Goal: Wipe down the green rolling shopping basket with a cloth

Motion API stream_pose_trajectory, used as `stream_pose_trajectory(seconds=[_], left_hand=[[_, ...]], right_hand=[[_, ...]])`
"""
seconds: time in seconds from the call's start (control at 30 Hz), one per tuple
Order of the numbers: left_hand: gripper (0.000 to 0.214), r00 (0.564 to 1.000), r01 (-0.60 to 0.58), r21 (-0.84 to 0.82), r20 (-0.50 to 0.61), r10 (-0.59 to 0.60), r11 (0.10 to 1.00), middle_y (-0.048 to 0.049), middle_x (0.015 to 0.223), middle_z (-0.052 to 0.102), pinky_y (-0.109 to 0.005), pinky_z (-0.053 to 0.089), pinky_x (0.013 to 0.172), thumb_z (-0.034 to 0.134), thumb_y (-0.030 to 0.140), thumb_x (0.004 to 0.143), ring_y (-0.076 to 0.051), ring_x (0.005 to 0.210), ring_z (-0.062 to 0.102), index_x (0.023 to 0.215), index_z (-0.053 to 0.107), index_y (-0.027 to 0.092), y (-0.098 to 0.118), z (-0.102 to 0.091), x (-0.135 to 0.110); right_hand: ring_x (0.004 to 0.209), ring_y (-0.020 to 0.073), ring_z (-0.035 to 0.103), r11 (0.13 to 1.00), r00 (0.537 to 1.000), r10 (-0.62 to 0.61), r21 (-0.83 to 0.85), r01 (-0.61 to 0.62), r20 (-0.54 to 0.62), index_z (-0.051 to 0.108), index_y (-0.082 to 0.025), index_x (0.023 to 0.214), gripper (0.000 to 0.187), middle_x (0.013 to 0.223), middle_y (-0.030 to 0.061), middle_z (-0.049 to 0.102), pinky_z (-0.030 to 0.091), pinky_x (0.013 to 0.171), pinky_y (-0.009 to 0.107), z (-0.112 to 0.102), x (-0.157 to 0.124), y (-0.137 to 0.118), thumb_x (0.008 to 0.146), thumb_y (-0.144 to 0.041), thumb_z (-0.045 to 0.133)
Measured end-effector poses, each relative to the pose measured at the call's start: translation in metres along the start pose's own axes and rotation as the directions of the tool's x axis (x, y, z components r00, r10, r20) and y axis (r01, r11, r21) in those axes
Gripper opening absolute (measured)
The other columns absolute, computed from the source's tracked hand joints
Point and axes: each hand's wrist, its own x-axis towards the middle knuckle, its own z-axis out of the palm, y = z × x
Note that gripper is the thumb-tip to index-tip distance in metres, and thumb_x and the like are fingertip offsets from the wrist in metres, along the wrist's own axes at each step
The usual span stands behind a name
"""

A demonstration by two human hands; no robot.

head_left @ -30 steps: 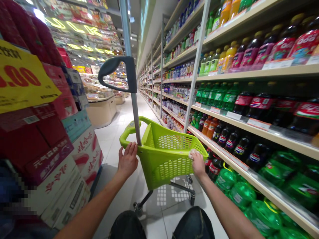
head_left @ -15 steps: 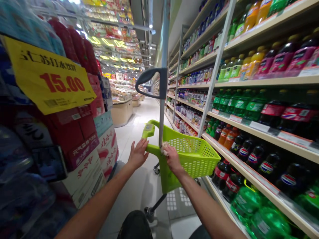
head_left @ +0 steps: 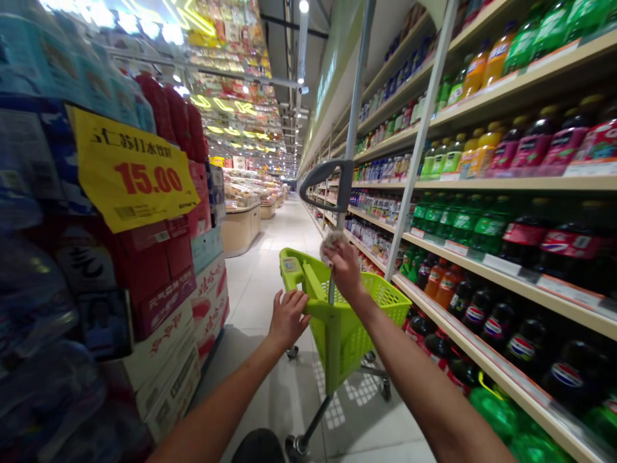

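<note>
A lime-green shopping cart (head_left: 332,347) with a perforated basket stands in the aisle before me. My left hand (head_left: 288,316) curls its fingers over the near left edge of the cart's green frame. My right hand (head_left: 346,267) grips a crumpled whitish cloth (head_left: 332,247) against the grey metal pole (head_left: 357,90) that rises from the cart. The cloth covers part of the pole, just below the dark grey loop handle (head_left: 343,186). Inside the right hand, the cloth is partly hidden by the fingers.
Shelves of soda bottles (head_left: 486,215) line the right side close to the cart. Stacked drink cartons (head_left: 166,321) with a yellow price sign (head_left: 139,170) stand on the left. Tiled floor (head_left: 284,225) runs ahead past wooden display bins (head_left: 241,230).
My right hand has moved up the pole with the cloth, from the cart's rim to near the loop handle. My left hand stays on the cart's edge. The view has shifted.
</note>
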Motion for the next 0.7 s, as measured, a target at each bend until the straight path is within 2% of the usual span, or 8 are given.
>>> stream_pose_trajectory(seconds=[0.1, 0.23, 0.3, 0.4, 0.47, 0.57, 0.63, 0.7], left_hand=[[0.037, 1.0, -0.002, -0.012, -0.025, 0.001, 1.0, -0.0064, 0.108, 0.061, -0.049, 0.024, 0.098, 0.061, 0.022, 0.069, -0.025, 0.106, 0.049, 0.106, 0.055, 0.02, 0.011, 0.002, -0.001], [0.037, 0.999, -0.047, -0.079, 0.016, 0.048, 0.996, -0.0066, 0.107, 0.061, -0.048, 0.024, 0.1, 0.058, 0.024, 0.072, -0.024, 0.105, 0.048, 0.108, 0.054, 0.02, 0.014, 0.0, 0.002], [0.038, 0.992, -0.06, -0.148, 0.099, 0.075, 0.987, -0.0071, 0.114, 0.058, -0.045, 0.026, 0.101, 0.053, 0.028, 0.076, -0.022, 0.109, 0.047, 0.113, 0.051, 0.02, 0.009, -0.002, 0.006], [0.039, 0.98, 0.052, -0.194, 0.198, -0.013, 0.98, -0.0085, 0.129, 0.048, -0.044, 0.028, 0.101, 0.041, 0.03, 0.083, -0.021, 0.12, 0.039, 0.119, 0.047, 0.018, 0.003, 0.0, 0.012], [0.038, 0.973, 0.113, -0.197, 0.221, -0.068, 0.974, -0.0085, 0.132, 0.045, -0.045, 0.026, 0.102, 0.037, 0.028, 0.085, -0.021, 0.125, 0.033, 0.119, 0.047, 0.016, 0.006, 0.004, 0.014], [0.036, 0.972, 0.065, -0.246, 0.233, -0.006, 0.967, -0.0062, 0.127, 0.05, -0.043, 0.023, 0.104, 0.037, 0.025, 0.085, -0.018, 0.124, 0.035, 0.118, 0.048, 0.018, 0.013, 0.008, 0.016], [0.034, 0.966, 0.012, -0.276, 0.252, 0.06, 0.961, -0.0038, 0.125, 0.052, -0.043, 0.02, 0.105, 0.036, 0.023, 0.085, -0.016, 0.122, 0.038, 0.116, 0.05, 0.021, 0.014, 0.009, 0.019], [0.035, 0.963, 0.053, -0.255, 0.269, 0.018, 0.965, -0.0041, 0.129, 0.049, -0.044, 0.02, 0.105, 0.036, 0.025, 0.085, -0.016, 0.123, 0.037, 0.117, 0.049, 0.022, 0.012, 0.008, 0.022]], right_hand=[[0.102, 0.0217, 0.049, 0.999, 0.975, -0.026, 0.052, 0.015, 0.22, 0.064, -0.025, 0.094, 0.023, 0.102, 0.0065, 0.059, 0.042, 0.089, 0.04, -0.003, -0.063, 0.004, 0.081, -0.017, 0.047], [0.088, 0.0187, 0.057, 0.956, 0.937, 0.25, 0.089, -0.279, 0.245, 0.063, -0.02, 0.094, 0.028, 0.094, 0.0072, 0.061, 0.048, 0.078, 0.034, -0.017, -0.118, 0.01, 0.074, -0.012, 0.045], [0.082, 0.019, 0.059, 0.899, 0.884, 0.389, 0.101, -0.426, 0.259, 0.064, -0.019, 0.088, 0.025, 0.088, 0.0065, 0.063, 0.048, 0.077, 0.035, -0.025, -0.118, 0.013, 0.071, -0.014, 0.046], [0.082, 0.0208, 0.061, 0.844, 0.843, 0.479, 0.137, -0.519, 0.245, 0.063, -0.018, 0.085, 0.022, 0.088, 0.0072, 0.065, 0.048, 0.077, 0.037, -0.028, -0.106, 0.009, 0.07, -0.021, 0.047], [0.084, 0.0208, 0.06, 0.86, 0.869, 0.441, 0.171, -0.48, 0.222, 0.061, -0.017, 0.088, 0.025, 0.09, 0.0079, 0.065, 0.048, 0.077, 0.037, -0.025, -0.098, -0.001, 0.07, -0.021, 0.045], [0.087, 0.0205, 0.059, 0.931, 0.919, 0.282, 0.152, -0.331, 0.276, 0.062, -0.019, 0.088, 0.025, 0.089, 0.0075, 0.065, 0.046, 0.08, 0.036, -0.024, -0.09, -0.015, 0.07, -0.02, 0.045], [0.084, 0.0213, 0.059, 0.957, 0.912, 0.25, 0.059, -0.283, 0.326, 0.063, -0.018, 0.082, 0.022, 0.085, 0.0078, 0.066, 0.045, 0.079, 0.036, -0.032, -0.088, -0.012, 0.068, -0.02, 0.045], [0.076, 0.0215, 0.059, 0.942, 0.876, 0.332, -0.08, -0.325, 0.35, 0.063, -0.017, 0.074, 0.022, 0.076, 0.0077, 0.066, 0.046, 0.073, 0.034, -0.045, -0.089, -0.002, 0.067, -0.02, 0.043]])
